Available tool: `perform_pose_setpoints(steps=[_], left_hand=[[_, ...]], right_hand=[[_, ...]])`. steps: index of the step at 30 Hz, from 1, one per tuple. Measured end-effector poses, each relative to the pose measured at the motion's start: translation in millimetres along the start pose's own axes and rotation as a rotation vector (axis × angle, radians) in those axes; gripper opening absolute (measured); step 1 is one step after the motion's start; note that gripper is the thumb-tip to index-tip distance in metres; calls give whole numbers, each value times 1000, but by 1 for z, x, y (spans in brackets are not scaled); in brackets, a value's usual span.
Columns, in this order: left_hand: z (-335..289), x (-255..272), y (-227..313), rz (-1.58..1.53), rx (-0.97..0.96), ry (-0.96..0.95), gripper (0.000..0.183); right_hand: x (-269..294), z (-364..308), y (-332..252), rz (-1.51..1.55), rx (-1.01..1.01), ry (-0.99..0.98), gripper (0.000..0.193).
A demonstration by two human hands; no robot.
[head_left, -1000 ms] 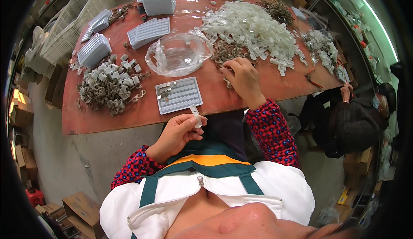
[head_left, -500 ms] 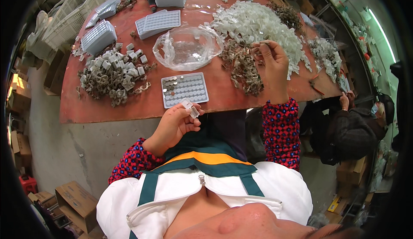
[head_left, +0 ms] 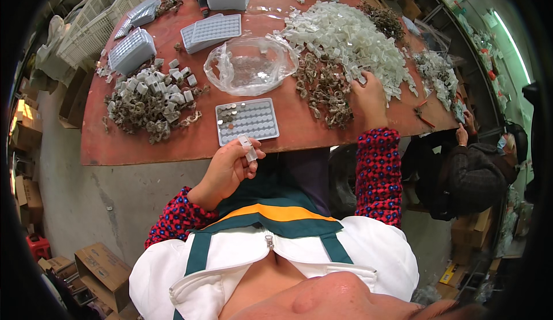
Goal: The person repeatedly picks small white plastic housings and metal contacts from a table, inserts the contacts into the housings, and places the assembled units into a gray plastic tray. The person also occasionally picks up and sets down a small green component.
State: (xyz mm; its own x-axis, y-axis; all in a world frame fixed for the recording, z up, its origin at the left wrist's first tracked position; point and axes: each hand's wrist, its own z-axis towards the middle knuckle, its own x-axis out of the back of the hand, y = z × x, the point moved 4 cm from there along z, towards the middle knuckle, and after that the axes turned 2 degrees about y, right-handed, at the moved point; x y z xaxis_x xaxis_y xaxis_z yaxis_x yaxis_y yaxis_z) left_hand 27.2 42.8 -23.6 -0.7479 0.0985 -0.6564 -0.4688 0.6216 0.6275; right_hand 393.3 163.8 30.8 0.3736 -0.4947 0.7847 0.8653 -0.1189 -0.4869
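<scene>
Close to the table's near edge, my left hand [head_left: 226, 169] is closed around a small clear plastic case [head_left: 248, 149], held upward between thumb and fingers. My right hand [head_left: 370, 93] is at the lower edge of a heap of clear plastic pieces [head_left: 351, 38]. Its fingers are bent together at the pieces, and what lies between the tips is too small to make out. Left of that hand spreads a pile of brownish curled strips [head_left: 325, 92]. Just beyond my left hand lies a grey tray [head_left: 262, 138] with rows of round pockets, a few holding small discs.
An open clear plastic bag [head_left: 216, 69] sits mid-table. Stacked grey trays [head_left: 132, 52] and a pile of white cases with brown strips [head_left: 152, 98] lie to the left. Orange-handled pliers [head_left: 425, 118] rest at right, near another seated person [head_left: 478, 167].
My right hand has come down from above the brown strips to the edge of the clear heap. My left hand has shifted slightly left, tilting the case more upright.
</scene>
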Motion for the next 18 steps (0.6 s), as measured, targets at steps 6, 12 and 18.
perform_pose_setpoints(steps=[6, 12, 18], left_hand=[[1, -7, -1, 21, 24, 20, 27], [-4, -4, 1, 25, 11, 43, 27], [-2, -3, 0, 17, 5, 14, 26]], right_hand=[[-15, -42, -80, 104, 627, -40, 13], [-27, -16, -88, 151, 236, -128, 18], [-55, -9, -89, -277, 346, -383, 23]])
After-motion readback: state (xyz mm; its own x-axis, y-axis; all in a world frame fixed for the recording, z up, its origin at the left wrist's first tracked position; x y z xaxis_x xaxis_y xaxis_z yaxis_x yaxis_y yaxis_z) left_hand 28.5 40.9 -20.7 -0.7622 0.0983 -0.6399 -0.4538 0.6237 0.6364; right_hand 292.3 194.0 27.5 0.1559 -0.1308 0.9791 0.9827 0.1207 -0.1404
